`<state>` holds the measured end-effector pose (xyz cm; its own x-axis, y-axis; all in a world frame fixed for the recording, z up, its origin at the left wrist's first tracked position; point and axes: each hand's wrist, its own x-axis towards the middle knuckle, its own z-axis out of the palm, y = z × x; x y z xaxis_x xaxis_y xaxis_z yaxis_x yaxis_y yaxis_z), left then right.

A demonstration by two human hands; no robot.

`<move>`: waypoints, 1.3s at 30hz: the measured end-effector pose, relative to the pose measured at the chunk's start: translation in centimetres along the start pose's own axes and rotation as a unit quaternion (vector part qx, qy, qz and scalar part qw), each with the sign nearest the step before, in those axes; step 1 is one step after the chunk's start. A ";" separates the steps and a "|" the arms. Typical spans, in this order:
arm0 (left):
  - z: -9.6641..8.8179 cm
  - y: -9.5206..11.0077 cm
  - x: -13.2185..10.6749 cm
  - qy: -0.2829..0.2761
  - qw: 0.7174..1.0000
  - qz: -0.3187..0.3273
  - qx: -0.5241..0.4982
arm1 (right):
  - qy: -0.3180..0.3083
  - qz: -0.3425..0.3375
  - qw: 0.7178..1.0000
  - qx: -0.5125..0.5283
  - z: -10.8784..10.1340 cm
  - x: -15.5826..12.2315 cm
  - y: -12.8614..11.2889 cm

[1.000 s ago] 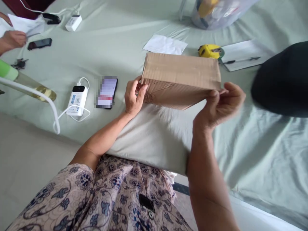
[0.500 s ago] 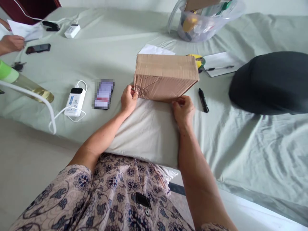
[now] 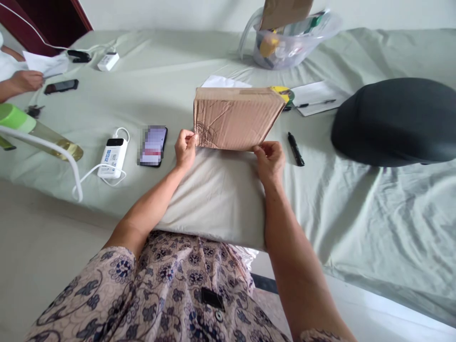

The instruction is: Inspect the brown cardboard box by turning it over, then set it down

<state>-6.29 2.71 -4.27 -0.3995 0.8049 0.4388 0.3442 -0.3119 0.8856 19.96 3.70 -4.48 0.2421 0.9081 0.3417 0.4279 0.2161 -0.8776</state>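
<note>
A brown cardboard box (image 3: 235, 121) stands tilted over the cloth-covered table, one broad face turned towards me. Dark scribbled lines mark that face at its lower left corner. My left hand (image 3: 186, 149) pinches the box at this corner, fingers closed. At the lower right corner my right hand (image 3: 270, 159) grips it, thumb in front and fingers curled. A black marker (image 3: 295, 149) lies just right of my right hand. To the left of my left hand rests a phone (image 3: 154, 146) with a blurred screen.
A white power bank (image 3: 112, 159) with a cable and a green-capped bottle (image 3: 46, 133) lie left. Behind the box are a tape measure (image 3: 284, 92), paper with a pen (image 3: 317, 103) and a clear plastic tub (image 3: 281, 50). A black cap (image 3: 395, 121) sits right. Another person's hand (image 3: 28, 80) holds papers.
The box has tipped back, so its broad face shows more and its top side less. Both hands keep hold of its lower corners. The camera view has shifted slightly.
</note>
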 end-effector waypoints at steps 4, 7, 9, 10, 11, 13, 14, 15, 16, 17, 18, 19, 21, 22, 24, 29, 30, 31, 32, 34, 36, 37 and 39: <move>0.2 -0.1 0.0 -0.008 1.000 -0.011 -0.023 | 0.005 -0.008 0.997 0.080 -0.1 0.3 0.2; 0.3 -0.1 0.1 -0.003 0.999 -0.027 -0.019 | -0.001 -0.017 0.992 0.125 0.1 0.3 -0.1; 0.2 0.1 0.1 0.000 1.000 -0.018 -0.016 | -0.006 -0.026 0.991 0.131 0.1 0.1 -0.5; 0.1 0.3 0.1 0.001 1.000 -0.005 -0.012 | -0.004 -0.031 0.991 0.128 0.2 0.0 -0.7; 0.1 0.5 0.1 0.004 1.000 0.010 -0.006 | 0.000 -0.036 0.992 0.122 0.2 -0.1 -1.0; 0.2 0.8 0.0 0.013 0.999 0.033 0.006 | 0.013 -0.046 0.993 0.108 0.2 -0.3 -1.4; 0.2 0.9 -0.1 0.016 0.999 0.039 0.006 | 0.017 -0.049 0.993 0.104 0.2 -0.3 -1.5; 0.3 1.0 -0.2 0.018 0.999 0.042 0.003 | 0.020 -0.050 0.993 0.103 0.2 -0.4 -1.6; 0.4 1.0 -0.3 0.017 0.999 0.042 -0.003 | 0.024 -0.051 0.993 0.102 0.2 -0.4 -1.6; 0.5 1.0 -0.5 0.011 0.999 0.040 -0.006 | 0.028 -0.052 0.993 0.099 0.1 -0.3 -1.5; 0.6 1.0 -0.6 0.003 0.999 0.036 -0.008 | 0.032 -0.054 0.994 0.092 0.1 -0.3 -1.3; 0.7 0.9 -0.7 -0.007 1.000 0.029 -0.007 | 0.035 -0.056 0.994 0.081 0.1 -0.2 -1.1; 0.8 0.9 -0.9 -0.028 1.000 0.005 -0.008 | 0.038 -0.059 0.996 0.058 0.1 0.0 -0.6; 0.8 0.8 -1.0 -0.039 0.999 -0.006 -0.012 | 0.039 -0.059 0.996 0.050 0.1 0.1 -0.3; 0.8 0.9 -1.0 -0.067 0.998 -0.004 -0.023 | 0.042 -0.059 0.996 0.042 0.2 0.2 0.0; 0.7 0.7 -0.7 -0.124 0.992 0.037 -0.009 | 0.026 -0.075 0.996 0.047 0.5 0.3 0.5; 0.7 0.5 -0.7 -0.123 0.992 0.030 -0.003 | 0.021 -0.074 0.996 0.053 0.5 0.3 0.6; 0.7 0.3 -0.7 -0.121 0.992 0.020 0.005 | 0.016 -0.072 0.996 0.060 0.6 0.3 0.6; 0.7 0.1 -0.7 -0.117 0.993 0.007 0.016 | 0.011 -0.069 0.995 0.064 0.6 0.3 0.7; 0.7 -0.4 -0.7 -0.106 0.993 -0.025 0.037 | 0.000 -0.066 0.995 0.069 0.6 0.3 0.7; 0.8 -0.7 -0.8 -0.094 0.993 -0.049 0.053 | -0.009 -0.063 0.995 0.072 0.7 0.1 0.7; 0.7 -0.8 -0.8 -0.088 0.993 -0.057 0.057 | -0.011 -0.061 0.995 0.074 0.7 0.1 0.7; 0.7 -0.7 -0.9 -0.080 0.993 -0.064 0.060 | -0.009 -0.059 0.995 0.075 0.9 0.0 1.0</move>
<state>-5.58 2.56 -5.38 -0.3092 0.9069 0.2862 0.4030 -0.1477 0.9032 19.63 4.27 -5.63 0.1817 0.8796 0.4397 0.3174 0.3708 -0.8728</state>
